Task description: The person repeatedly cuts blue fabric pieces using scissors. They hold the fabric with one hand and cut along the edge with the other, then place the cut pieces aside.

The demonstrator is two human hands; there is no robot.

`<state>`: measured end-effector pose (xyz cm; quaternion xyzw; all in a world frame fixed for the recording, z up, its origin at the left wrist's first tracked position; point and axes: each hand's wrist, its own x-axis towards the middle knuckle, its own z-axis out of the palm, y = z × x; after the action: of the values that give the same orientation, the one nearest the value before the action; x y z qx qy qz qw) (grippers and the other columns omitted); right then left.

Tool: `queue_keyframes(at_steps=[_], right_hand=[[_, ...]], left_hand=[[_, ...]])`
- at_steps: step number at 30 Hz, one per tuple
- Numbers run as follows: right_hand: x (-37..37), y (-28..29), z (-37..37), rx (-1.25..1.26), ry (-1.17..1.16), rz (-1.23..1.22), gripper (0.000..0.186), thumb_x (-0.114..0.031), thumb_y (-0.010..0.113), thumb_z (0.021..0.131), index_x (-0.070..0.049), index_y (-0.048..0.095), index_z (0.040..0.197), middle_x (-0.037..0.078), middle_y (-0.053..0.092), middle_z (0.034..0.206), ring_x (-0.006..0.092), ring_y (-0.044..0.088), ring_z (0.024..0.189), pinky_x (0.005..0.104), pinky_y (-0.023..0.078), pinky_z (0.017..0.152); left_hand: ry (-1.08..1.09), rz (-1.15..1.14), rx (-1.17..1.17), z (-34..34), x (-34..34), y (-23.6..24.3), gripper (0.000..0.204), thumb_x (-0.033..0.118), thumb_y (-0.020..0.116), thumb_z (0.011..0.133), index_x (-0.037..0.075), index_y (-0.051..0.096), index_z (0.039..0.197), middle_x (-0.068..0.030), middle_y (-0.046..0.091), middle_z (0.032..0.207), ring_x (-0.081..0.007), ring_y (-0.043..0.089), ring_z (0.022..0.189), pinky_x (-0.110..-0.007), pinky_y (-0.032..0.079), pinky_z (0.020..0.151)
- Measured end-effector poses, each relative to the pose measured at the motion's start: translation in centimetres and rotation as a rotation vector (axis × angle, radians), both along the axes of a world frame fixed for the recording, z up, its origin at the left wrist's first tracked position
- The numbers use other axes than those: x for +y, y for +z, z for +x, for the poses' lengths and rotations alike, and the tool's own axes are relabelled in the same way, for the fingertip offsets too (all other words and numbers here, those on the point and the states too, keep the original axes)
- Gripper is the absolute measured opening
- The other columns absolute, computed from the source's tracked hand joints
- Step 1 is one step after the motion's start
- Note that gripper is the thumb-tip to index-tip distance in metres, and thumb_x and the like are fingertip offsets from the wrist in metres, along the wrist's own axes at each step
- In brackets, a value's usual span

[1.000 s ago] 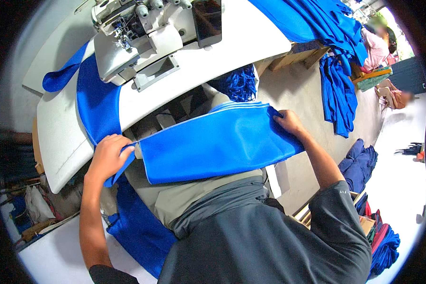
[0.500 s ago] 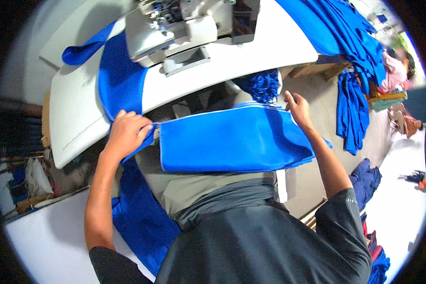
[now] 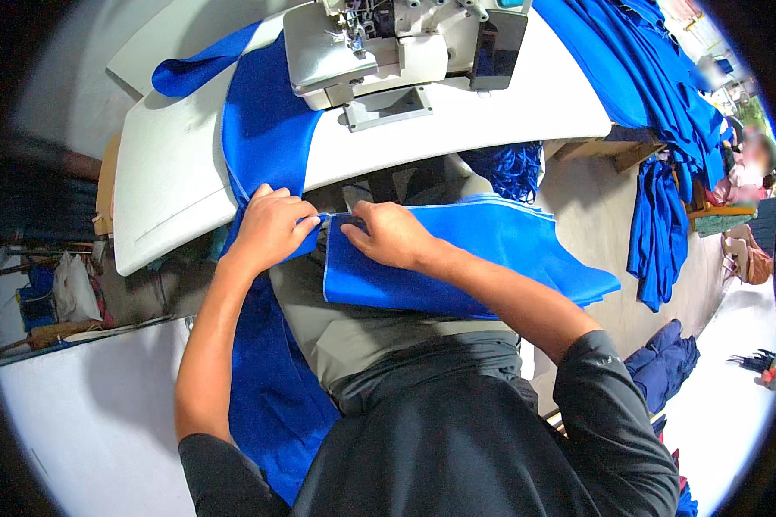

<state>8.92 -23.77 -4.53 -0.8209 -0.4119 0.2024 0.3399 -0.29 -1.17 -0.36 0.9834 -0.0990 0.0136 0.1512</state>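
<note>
Bringing both hands close together over the lap, seen in the head view, a person works blue cloth at a table (image 3: pixel 177 185). The left hand (image 3: pixel 272 226) is nearly closed, thumb against curled fingers, with hold of a blue strip (image 3: pixel 272 112) that runs down to it from the tabletop beyond. Just to its right, the right hand (image 3: pixel 390 234) is partly closed, fingers bent at the upper left corner of a blue panel (image 3: pixel 466 250); whether it pinches the edge cannot be told. The panel, pale-edged, spreads rightward from beneath that hand across the lap. More blue cloth (image 3: pixel 276 396) hangs below the left hand. Beyond the hands stand a sewing machine (image 3: pixel 414 56) and, to its right, a phone (image 3: pixel 498 56). Blue scraps (image 3: pixel 507 171) sit past the right hand; farther right of it lies a navy bundle (image 3: pixel 664 362).
</note>
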Motion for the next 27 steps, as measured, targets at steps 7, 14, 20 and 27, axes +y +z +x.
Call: queue_keyframes(at_steps=[7,14,20,27], right_hand=[[1.7,-0.4,-0.6,-0.019,-0.032,-0.025,0.037,-0.032,0.065,0.096,0.005,0.067,0.094,0.031,0.071,0.087,0.0489,0.071,0.087,0.0568,0.057,0.081],[2.9,-1.3,-0.5,-0.023,0.008,-0.069,0.036,-0.031,0.064,0.095,0.004,0.067,0.095,0.031,0.072,0.088,0.0488,0.071,0.087,0.0571,0.057,0.082],[2.1,-0.9,-1.0,-0.027,-0.039,-0.033,0.036,-0.032,0.064,0.095,0.004,0.068,0.093,0.031,0.072,0.088,0.0486,0.071,0.086,0.0572,0.057,0.081],[1.9,-0.8,-1.2,-0.007,-0.08,-0.018,0.037,-0.032,0.064,0.095,0.005,0.067,0.094,0.031,0.072,0.087,0.0484,0.071,0.085,0.0567,0.057,0.081]], left_hand=[[-0.017,0.003,-0.013,0.1,0.0,0.0,0.012,0.022,0.074,0.089,0.011,0.077,0.089,-0.0075,0.07,0.081,-0.0271,0.061,0.082,-0.043,0.04,0.078],[-0.02,0.008,-0.002,0.1,0.1,-0.1,0.014,0.023,0.073,0.09,0.011,0.077,0.089,-0.0068,0.071,0.082,-0.0271,0.062,0.082,-0.043,0.04,0.079],[-0.018,0.012,-0.019,0.0,0.1,-0.5,0.014,0.024,0.073,0.09,0.011,0.077,0.088,-0.0064,0.071,0.081,-0.0267,0.062,0.082,-0.043,0.04,0.079],[-0.014,0.014,-0.019,0.0,0.1,-0.3,0.014,0.024,0.073,0.09,0.011,0.077,0.088,-0.0061,0.07,0.08,-0.0264,0.062,0.083,-0.043,0.04,0.079]])
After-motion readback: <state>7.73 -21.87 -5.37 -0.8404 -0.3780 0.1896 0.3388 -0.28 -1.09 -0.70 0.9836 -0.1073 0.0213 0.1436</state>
